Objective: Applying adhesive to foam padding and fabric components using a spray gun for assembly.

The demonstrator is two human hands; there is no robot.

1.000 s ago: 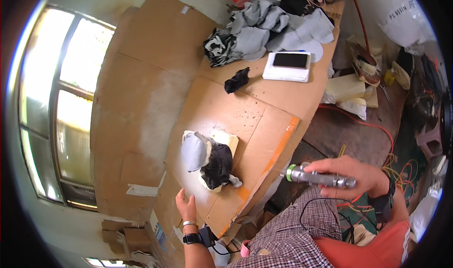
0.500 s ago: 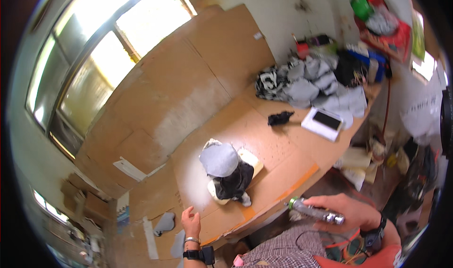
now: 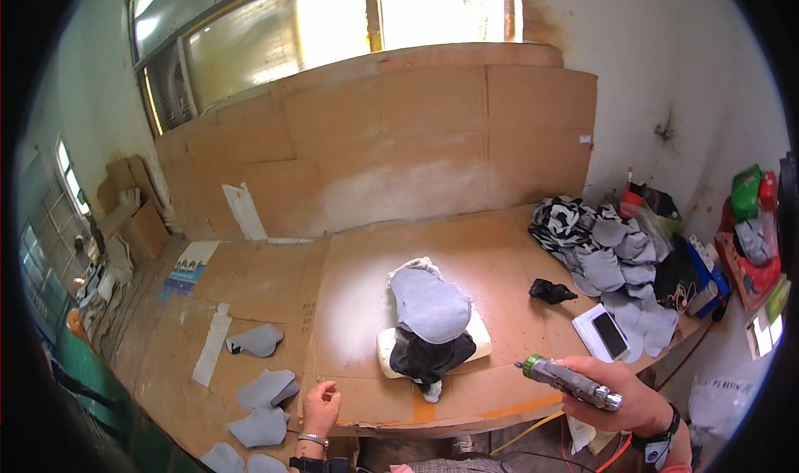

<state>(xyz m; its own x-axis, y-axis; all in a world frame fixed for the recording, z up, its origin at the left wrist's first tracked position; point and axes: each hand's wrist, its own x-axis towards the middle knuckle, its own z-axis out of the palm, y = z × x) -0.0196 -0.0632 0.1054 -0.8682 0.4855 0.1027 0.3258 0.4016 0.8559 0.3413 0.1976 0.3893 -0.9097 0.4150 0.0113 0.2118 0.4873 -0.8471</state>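
Cardboard-covered table (image 3: 499,252). Cream block (image 3: 480,338) on it. Grey pad (image 3: 433,306) above block, overlapping black cloth (image 3: 429,356); pad likely light, soft, bendy: take by rim. Right hand (image 3: 617,390) wrapped round metal tool (image 3: 572,382) near table's front edge; tool probably stiff, weighty, slick: grip round barrel. Left hand (image 3: 321,406) seemingly empty, fingers loosely bent.

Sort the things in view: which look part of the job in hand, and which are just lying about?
Likely in the job:
metal tool, held in the right hand
grey piece, black cloth and pale block, grouped together
loose grey pieces at left, perhaps

Likely lying about:
phone on a white pad
black scrap
red bag
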